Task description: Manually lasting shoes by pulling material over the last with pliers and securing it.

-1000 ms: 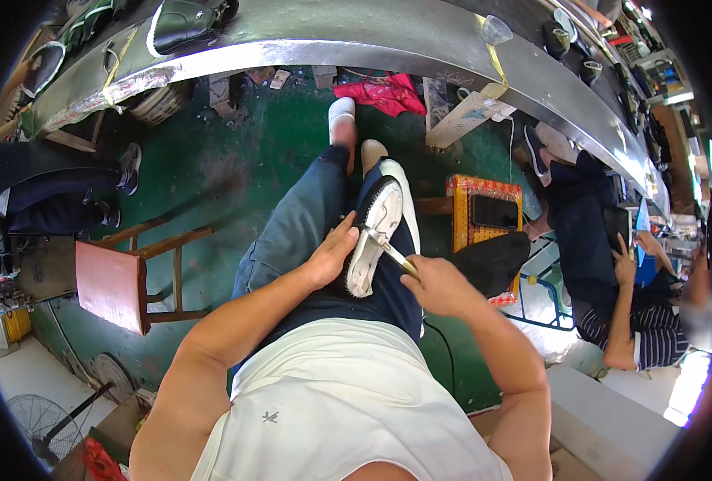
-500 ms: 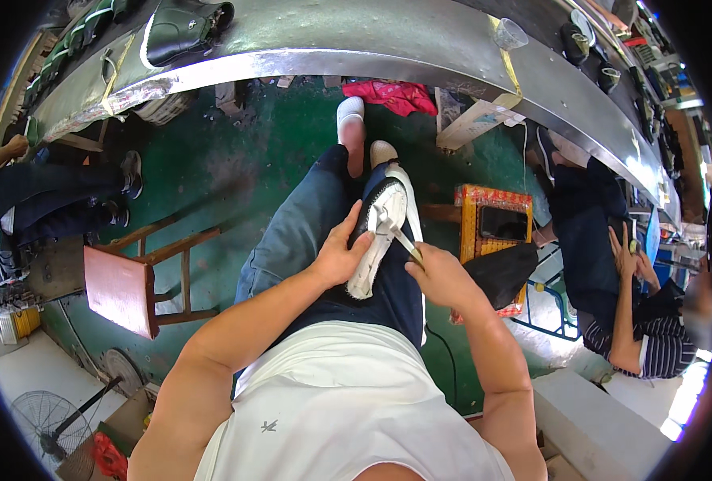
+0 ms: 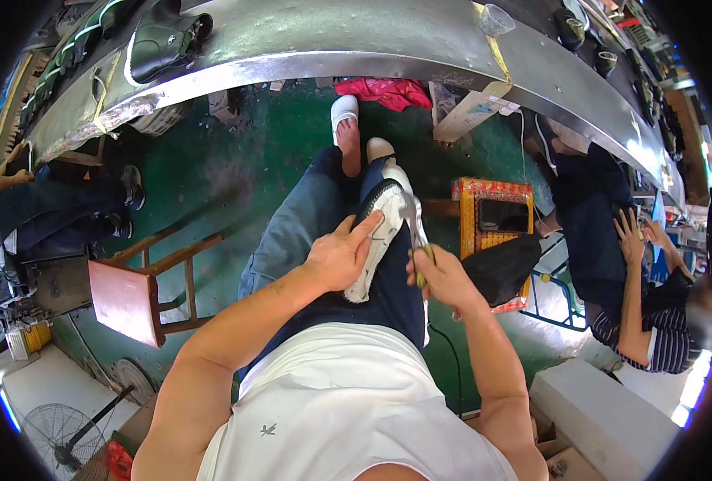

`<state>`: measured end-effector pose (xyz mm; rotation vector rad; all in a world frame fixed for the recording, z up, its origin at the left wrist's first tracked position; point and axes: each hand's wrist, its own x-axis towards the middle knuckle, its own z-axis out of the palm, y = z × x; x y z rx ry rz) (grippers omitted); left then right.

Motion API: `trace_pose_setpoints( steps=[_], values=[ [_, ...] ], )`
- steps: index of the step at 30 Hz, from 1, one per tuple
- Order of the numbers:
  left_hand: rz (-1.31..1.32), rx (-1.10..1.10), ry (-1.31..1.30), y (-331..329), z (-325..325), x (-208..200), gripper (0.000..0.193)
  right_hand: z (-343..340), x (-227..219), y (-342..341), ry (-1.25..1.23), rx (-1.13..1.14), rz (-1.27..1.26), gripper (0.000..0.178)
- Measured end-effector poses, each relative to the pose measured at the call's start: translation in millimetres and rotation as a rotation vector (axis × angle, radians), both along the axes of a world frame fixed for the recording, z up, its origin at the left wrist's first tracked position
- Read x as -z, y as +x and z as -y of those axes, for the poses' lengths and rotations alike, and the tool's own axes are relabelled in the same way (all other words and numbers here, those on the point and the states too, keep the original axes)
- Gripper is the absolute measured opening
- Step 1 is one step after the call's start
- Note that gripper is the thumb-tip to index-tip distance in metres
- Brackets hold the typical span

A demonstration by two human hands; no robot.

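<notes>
A white shoe (image 3: 378, 232) with a dark rim lies sole-up on my lap, over my dark blue trousers. My left hand (image 3: 338, 256) holds it from the left side, fingers stretched across the sole. My right hand (image 3: 442, 276) is closed around a metal tool with a yellow-green handle (image 3: 417, 232), its tip at the shoe's right edge near the toe. My feet in white slippers (image 3: 346, 112) rest on the green floor beyond.
A long curved metal workbench (image 3: 356, 40) with dark shoes runs across the top. A wooden stool (image 3: 143, 293) stands at left, an orange crate (image 3: 492, 216) with a black bag at right. Another seated person (image 3: 636, 313) is at right, one more at far left.
The shoe has shifted slightly on my lap and my right hand has moved the tool up along the shoe's right edge. Both hands keep their hold.
</notes>
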<state>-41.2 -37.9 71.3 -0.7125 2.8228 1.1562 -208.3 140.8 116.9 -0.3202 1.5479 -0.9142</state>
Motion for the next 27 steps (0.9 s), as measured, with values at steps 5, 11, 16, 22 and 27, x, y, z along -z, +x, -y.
trace_pose_setpoints(
  steps=[5,11,16,22,27],
  values=[
    [0.103,0.101,-0.025,-4,0,-9,0.055,27,20,-10,-0.028,-0.193,-0.369,0.047],
    [0.016,-0.144,0.172,8,-14,-7,0.068,26,6,-4,-0.098,-0.284,-0.561,0.047],
    [0.178,-0.144,0.178,5,-16,2,0.084,-2,19,33,-0.191,-0.428,-0.938,0.040],
    [-0.108,0.079,0.667,39,-1,26,0.103,-9,10,34,-0.115,-0.444,-0.820,0.033],
    [-0.073,0.049,0.586,37,-4,26,0.109,-26,12,53,-0.314,-0.274,-0.818,0.031]
  ],
)
